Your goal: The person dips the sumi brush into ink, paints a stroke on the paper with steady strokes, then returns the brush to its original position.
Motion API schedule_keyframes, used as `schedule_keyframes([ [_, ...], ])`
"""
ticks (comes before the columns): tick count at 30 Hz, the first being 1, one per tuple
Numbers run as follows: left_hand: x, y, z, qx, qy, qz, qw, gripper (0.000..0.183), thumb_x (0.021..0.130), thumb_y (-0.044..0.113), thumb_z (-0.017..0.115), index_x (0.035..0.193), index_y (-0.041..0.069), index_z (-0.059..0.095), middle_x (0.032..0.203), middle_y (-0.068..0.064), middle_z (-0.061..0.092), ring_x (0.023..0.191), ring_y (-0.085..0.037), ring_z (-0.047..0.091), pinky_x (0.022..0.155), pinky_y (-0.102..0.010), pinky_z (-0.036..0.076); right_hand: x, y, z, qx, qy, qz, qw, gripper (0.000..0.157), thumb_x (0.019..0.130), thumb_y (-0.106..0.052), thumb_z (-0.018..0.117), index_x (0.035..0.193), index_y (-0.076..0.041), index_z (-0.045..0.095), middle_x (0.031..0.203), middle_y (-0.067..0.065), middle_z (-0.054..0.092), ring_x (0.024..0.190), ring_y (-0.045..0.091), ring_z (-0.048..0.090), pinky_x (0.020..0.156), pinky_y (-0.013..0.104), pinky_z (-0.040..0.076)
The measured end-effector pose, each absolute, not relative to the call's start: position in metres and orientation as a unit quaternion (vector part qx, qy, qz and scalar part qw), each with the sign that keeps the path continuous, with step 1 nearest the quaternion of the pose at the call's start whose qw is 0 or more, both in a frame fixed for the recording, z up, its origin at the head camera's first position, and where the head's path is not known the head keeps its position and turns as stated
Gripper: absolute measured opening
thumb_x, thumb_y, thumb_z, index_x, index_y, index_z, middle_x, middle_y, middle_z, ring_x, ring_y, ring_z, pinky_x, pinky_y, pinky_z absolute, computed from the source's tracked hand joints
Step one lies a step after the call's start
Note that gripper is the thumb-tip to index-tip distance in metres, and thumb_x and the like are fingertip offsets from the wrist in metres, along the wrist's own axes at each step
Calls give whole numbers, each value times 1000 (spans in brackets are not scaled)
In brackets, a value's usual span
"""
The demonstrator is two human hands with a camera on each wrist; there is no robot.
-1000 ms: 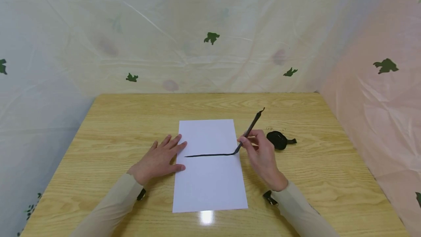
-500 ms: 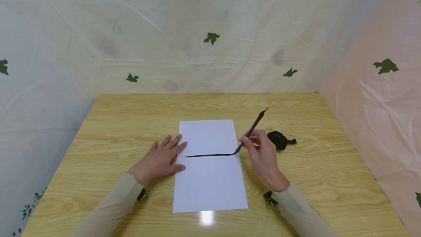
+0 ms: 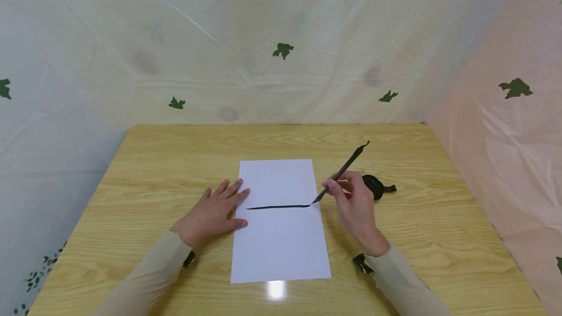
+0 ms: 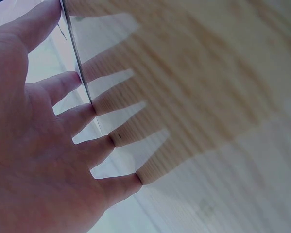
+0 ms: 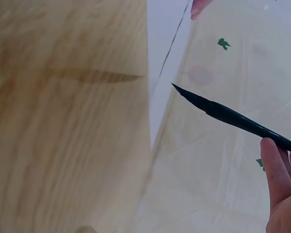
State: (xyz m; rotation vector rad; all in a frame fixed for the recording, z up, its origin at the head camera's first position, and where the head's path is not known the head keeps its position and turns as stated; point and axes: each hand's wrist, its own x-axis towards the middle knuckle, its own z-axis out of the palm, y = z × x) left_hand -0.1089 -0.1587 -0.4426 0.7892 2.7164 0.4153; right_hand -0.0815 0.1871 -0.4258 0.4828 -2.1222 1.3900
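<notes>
A white sheet of paper (image 3: pixel 281 247) lies on the wooden table, crossed by a black horizontal line (image 3: pixel 278 207). My left hand (image 3: pixel 212 212) rests with spread fingers on the paper's left edge; in the left wrist view the same hand (image 4: pixel 48 131) has its fingertips down. My right hand (image 3: pixel 355 206) pinches a dark ink brush (image 3: pixel 347 165) with thumb and fingers near the paper's right edge. Its tip points down-left near the line's right end. In the right wrist view, the brush (image 5: pixel 228 115) has its pointed tip apart from the paper.
A round black object (image 3: pixel 373 187) with a short handle-like end lies right of my right hand, partly hidden by it. Small dark marks show behind it on the wooden table (image 3: pixel 175 150). A patterned plastic sheet (image 3: pixel 246 82) hangs along the back and sides.
My right hand has shifted slightly right, and the brush leans further right. Its bent tip has straightened and come off the line's right end. The left hand has stayed put.
</notes>
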Motion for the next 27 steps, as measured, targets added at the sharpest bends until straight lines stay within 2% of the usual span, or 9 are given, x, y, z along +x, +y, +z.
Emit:
schedule_keyframes([
  [13,-109,-159,-444,275,941,141,137,79,98,52,67,161,14,39,170,-13,23,154,-47,19,113,-76,20,-78,196,-414,189,-752,557,297,19,93,21,61,109,16,52,96,25,69,91,9,75,76,26,60],
  [22,-110,-159,-444,275,941,140,137,78,98,52,67,161,14,39,170,-13,24,154,-47,20,113,-76,20,-74,202,-407,199,-738,568,305,19,92,25,57,110,19,51,96,29,65,92,9,74,79,25,59],
  [27,-111,-159,-443,274,941,139,140,78,98,52,66,161,14,39,170,-13,24,154,-47,20,113,-77,21,-72,207,-404,195,-740,565,310,18,94,22,58,111,19,51,96,28,67,93,9,74,79,24,59],
])
